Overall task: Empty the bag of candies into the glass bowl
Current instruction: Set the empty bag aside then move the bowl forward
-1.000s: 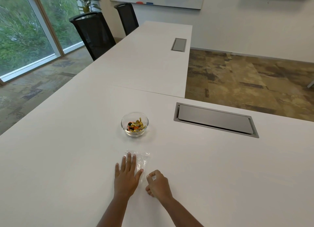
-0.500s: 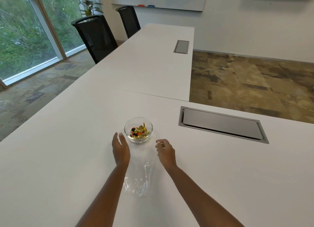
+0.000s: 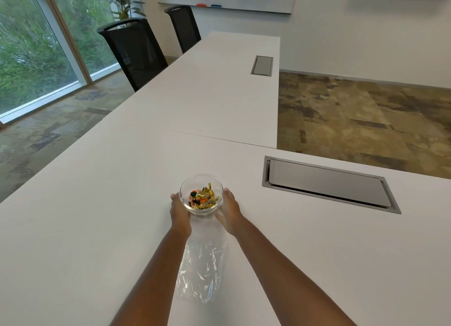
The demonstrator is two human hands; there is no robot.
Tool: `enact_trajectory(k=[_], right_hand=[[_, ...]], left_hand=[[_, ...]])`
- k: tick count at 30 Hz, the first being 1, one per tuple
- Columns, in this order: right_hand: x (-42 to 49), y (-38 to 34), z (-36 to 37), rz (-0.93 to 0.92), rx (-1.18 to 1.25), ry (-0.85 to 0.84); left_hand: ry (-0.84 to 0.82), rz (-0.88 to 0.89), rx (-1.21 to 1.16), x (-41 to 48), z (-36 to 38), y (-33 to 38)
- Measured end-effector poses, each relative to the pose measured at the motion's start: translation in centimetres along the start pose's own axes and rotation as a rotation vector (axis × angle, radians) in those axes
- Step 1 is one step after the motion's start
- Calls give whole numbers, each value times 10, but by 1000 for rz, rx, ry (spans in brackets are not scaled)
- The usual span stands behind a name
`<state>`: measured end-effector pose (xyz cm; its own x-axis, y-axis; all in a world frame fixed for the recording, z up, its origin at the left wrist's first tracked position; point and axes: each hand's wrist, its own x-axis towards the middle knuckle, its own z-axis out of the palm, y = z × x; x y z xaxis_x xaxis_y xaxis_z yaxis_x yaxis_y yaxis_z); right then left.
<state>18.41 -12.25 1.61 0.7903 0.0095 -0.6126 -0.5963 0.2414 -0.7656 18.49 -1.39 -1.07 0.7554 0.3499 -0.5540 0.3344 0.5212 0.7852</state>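
Note:
A small clear glass bowl (image 3: 201, 193) stands on the white table (image 3: 97, 203) and holds several gold, orange and green wrapped candies (image 3: 203, 198). My left hand (image 3: 180, 213) cups the bowl's left side and my right hand (image 3: 229, 212) cups its right side, fingers curved against the glass. A crumpled transparent plastic bag (image 3: 201, 270) lies flat and empty on the table between my forearms, nearer to me than the bowl.
A grey metal cable hatch (image 3: 327, 184) is set into the table to the right of the bowl, another hatch (image 3: 262, 65) farther back. Two black chairs (image 3: 133, 49) stand at the left by the windows. Carpeted floor lies beyond the table's right edge.
Both hands left the bag and reached forward to the bowl, closing around its two sides. The bag stays flat on the table behind them.

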Motion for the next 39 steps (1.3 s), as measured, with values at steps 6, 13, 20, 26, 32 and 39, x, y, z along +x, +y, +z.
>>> enact_trajectory(k=[6,13,20,26,32,39], right_hand=[[-3,0,8,-31,48,-71],[2,0,5,-63,-27,-71],[-12,-30,-23,-86,23,12],[-24,-58,-71,-123,71,106],[-41,-73,-131,-157,66,223],[-56,-70,-193,-125,48,342]], left_hand=[[-76,22,-49,5,2,-6],[-7,74,31,3,8,-5],[-100,86,94,-16,47,2],[-221,71,138,-44,93,-8],[-315,57,228,-73,135,-37],[-386,18,334,-102,169,-84]])
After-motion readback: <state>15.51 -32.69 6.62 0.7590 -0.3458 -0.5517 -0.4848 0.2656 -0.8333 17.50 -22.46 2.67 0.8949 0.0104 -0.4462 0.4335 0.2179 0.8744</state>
